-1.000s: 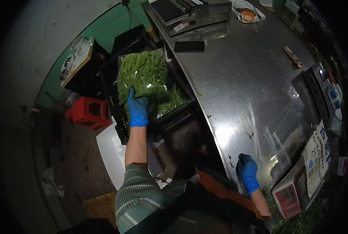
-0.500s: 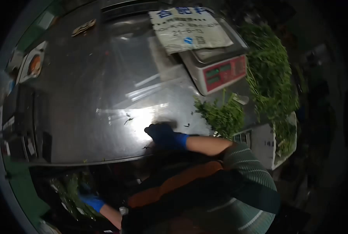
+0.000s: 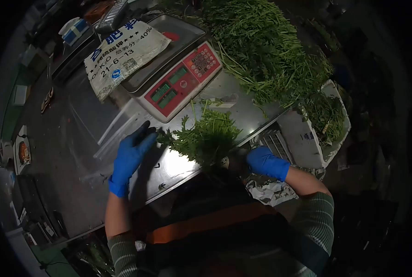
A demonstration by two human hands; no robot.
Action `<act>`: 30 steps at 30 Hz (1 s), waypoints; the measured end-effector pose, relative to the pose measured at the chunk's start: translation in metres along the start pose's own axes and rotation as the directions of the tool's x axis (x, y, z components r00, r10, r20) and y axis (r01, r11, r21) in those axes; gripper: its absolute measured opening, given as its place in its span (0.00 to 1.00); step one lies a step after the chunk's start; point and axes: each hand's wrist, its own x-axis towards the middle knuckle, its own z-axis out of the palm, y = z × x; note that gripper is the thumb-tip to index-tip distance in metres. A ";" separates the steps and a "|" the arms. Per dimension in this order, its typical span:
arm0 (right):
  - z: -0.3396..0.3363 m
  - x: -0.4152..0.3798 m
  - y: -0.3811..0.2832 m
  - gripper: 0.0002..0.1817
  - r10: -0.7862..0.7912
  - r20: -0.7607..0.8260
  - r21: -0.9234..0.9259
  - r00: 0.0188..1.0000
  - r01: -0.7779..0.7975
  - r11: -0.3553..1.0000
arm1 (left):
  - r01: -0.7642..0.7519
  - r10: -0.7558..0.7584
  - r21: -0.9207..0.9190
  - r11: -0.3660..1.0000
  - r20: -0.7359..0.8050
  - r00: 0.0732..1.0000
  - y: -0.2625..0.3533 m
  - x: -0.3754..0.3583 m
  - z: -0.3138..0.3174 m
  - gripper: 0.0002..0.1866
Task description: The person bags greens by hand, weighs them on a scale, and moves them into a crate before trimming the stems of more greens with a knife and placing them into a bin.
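My left hand (image 3: 131, 154), in a blue glove with dark fingertips, is raised over the metal table. Its fingers are stretched out and apart, and they point at the leafy tips of a small bunch of greens (image 3: 205, 134). This bunch lies by the table's front edge, its leaves spread to the left and upward. To its right is my right hand (image 3: 267, 162), also gloved in blue, close to the stem end. Shadow and blur cover those fingers, so whether they grip the stems cannot be made out.
A red and white digital scale (image 3: 180, 83) carries a printed fertilizer sack (image 3: 123, 57). Behind it a large heap of greens (image 3: 266, 51) covers the table's far right. At right stands a white box (image 3: 303, 131) holding more greens. Clear plastic strips (image 3: 113, 131) lie left of the scale.
The view has turned toward the scale and greens. My left hand has come up from the greens below the table edge to above the table; my right hand has moved right, beside the small bunch.
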 end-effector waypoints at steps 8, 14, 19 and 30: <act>-0.047 0.084 0.100 0.25 0.154 -0.866 0.258 0.475 0.161 0.953 | 0.143 -0.202 0.578 0.804 0.037 0.979 0.015 0.087 0.179 0.62; -0.050 0.130 0.116 0.17 -0.145 -0.808 -0.001 0.571 0.245 0.970 | 0.078 -0.017 0.727 0.682 -0.091 0.996 0.015 0.071 0.209 0.51; -0.033 0.135 0.133 0.07 -0.197 -0.765 -0.043 0.614 0.257 0.965 | 0.068 -0.011 0.826 0.560 -0.075 0.997 0.002 0.086 0.199 0.31; -0.185 0.062 0.109 0.14 -0.311 -0.785 -0.116 0.536 0.366 0.923 | -0.205 0.032 -0.977 -0.051 -0.207 0.978 0.029 0.075 0.023 0.23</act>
